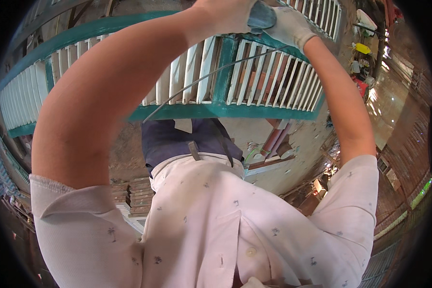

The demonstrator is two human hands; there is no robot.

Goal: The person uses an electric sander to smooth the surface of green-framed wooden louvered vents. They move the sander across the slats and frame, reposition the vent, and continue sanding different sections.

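At the top edge, my left hand (228,15) is closed, partly cut off by the picture's edge. A rounded blue-grey thing (262,17) lies between it and my right hand (290,28); I cannot tell its kind. My right hand wears a pale work glove, and its fingers curl in against this thing. Both hands are over the far part of a slatted wooden panel (220,79) with a teal frame and white slats. A thin dark rod or cord (204,78) runs slantwise across the panel from near my right wrist.
Yellow (363,48) and red (360,86) items lie among clutter at the right. Stacked brown boards (141,196) are beside my waist at the left. Patterned blue cloth (4,165) hangs at the far left. Bare ground (302,144) shows beyond my body.
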